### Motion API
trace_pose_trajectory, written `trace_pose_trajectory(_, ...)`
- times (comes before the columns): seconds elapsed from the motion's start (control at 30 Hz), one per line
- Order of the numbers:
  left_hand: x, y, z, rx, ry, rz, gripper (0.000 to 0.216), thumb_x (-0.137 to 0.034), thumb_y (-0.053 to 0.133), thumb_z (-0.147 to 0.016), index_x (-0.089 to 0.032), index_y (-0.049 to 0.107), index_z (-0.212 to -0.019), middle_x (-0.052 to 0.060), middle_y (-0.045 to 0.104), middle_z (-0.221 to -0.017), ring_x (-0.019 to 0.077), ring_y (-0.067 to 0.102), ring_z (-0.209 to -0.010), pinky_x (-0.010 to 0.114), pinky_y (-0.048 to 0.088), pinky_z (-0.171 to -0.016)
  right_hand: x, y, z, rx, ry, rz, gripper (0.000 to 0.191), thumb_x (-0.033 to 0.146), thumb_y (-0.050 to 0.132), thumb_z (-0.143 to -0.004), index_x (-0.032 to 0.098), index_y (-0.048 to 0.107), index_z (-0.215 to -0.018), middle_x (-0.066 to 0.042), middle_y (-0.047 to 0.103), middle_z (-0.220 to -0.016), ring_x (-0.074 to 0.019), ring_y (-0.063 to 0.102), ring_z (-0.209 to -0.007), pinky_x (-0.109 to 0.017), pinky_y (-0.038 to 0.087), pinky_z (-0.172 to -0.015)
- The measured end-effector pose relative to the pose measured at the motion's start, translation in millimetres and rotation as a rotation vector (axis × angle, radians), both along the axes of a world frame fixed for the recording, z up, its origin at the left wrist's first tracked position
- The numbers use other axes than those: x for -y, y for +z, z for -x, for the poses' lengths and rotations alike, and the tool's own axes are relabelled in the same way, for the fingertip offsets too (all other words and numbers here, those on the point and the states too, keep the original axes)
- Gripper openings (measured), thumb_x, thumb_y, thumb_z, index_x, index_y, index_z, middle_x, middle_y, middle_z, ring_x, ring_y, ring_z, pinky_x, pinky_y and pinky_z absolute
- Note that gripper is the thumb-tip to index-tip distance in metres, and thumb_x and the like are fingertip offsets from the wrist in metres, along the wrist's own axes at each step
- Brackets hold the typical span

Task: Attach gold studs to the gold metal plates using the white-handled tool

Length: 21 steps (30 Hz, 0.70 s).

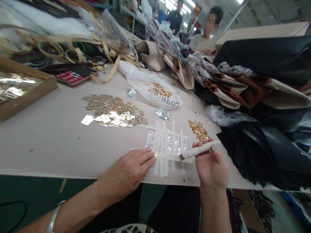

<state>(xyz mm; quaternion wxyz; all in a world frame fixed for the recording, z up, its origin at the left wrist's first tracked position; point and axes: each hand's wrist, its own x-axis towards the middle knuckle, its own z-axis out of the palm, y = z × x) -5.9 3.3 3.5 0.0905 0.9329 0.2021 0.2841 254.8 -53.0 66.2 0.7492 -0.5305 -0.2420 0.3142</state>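
My left hand lies palm down near the table's front edge, its fingertips pinching or pressing a small shiny piece at the edge of a taped patch of white strips over silvery foil. My right hand is closed around a white-wrapped tool that points left toward the patch. A small heap of gold fittings lies just beyond the right hand. A spread of flat gold plates lies further left on the table.
A clear plastic bag holding gold parts lies behind the patch. A cardboard tray of shiny pieces sits at left, a red calculator behind it. Beige and brown handbags and black material crowd the right. Two people work at the far end.
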Motion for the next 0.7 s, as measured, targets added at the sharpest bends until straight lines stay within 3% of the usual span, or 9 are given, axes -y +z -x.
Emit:
trace_pose_trajectory(0.1,1,-0.6,-1,0.017,0.006,0.0,0.033,-0.007,0.047,-0.095,-0.014,0.067,-0.119,0.012,0.071,-0.122,0.0261,0.066,-0.116,0.043,0.056,-0.097,-10,-7.9,30,-0.154,0.084,-0.05,0.016,0.04,0.062,-0.083,0.025,0.06,-0.081,0.007,0.042,-0.062,-0.011,0.046,-0.054,-0.031,0.049,-0.063)
trace_pose_trajectory(0.17,1,-1.4,-1,0.03,0.009,-0.004,0.032,-0.008,0.046,-0.096,-0.013,0.067,-0.12,0.012,0.071,-0.122,0.0262,0.065,-0.117,0.043,0.056,-0.097,-17,-16.0,44,-0.13,0.057,-0.045,0.029,0.045,0.059,-0.087,0.024,0.052,-0.069,0.011,0.023,-0.053,-0.0091,0.025,-0.044,-0.025,0.036,-0.05)
trace_pose_trajectory(0.23,2,-2.1,-2,0.035,0.012,0.001,0.032,-0.009,0.045,-0.097,-0.013,0.066,-0.121,0.011,0.071,-0.122,0.0259,0.065,-0.118,0.042,0.055,-0.098,-23,-23.6,53,-0.113,0.014,-0.035,0.04,0.051,0.057,-0.09,0.023,0.047,-0.064,0.012,0.014,-0.051,-0.0091,0.012,-0.043,-0.023,0.026,-0.045)
trace_pose_trajectory(0.37,3,-2.9,-1,0.026,0.013,0.049,0.031,-0.012,0.044,-0.1,-0.013,0.065,-0.122,0.009,0.071,-0.124,0.0256,0.062,-0.121,0.042,0.054,-0.1,-29,-33.7,56,-0.136,-0.006,-0.032,0.043,0.053,0.055,-0.092,0.023,0.047,-0.063,0.012,0.01,-0.05,-0.0096,0.005,-0.043,-0.023,0.022,-0.044)
trace_pose_trajectory(0.7,3,-3.2,-1,0.028,0.005,0.088,0.031,-0.011,0.045,-0.099,-0.012,0.064,-0.123,0.008,0.069,-0.128,0.0244,0.059,-0.125,0.04,0.051,-0.103,-31,-39.0,54,-0.338,-0.021,-0.101,0.035,0.037,0.053,-0.097,0.022,0.06,-0.066,0.011,0.008,-0.051,-0.0095,0.002,-0.045,-0.019,0.024,-0.042)
